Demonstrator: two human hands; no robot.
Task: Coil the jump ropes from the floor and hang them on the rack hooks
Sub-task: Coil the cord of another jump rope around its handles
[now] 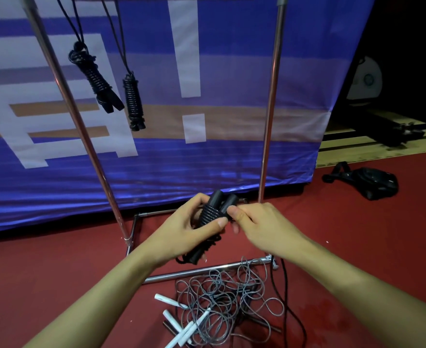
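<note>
Gripping coiled black rope (210, 217): left hand (181, 234), right hand (262, 222).

The rack (269, 121) stands on the floor (56, 272) before a far banner (232, 159). Two coiled ropes (99, 79) hang side by side at the far left, between its two poles. In the middle, both hands hold a rope bundle (210, 214): the left hand (189, 234) on its left, the right hand (259, 222) on its right. Near, beneath the hands, a loose rope tangle (222, 302) lies on the floor just before the rack's base bar. A bag (372, 182) lies far right.
</note>
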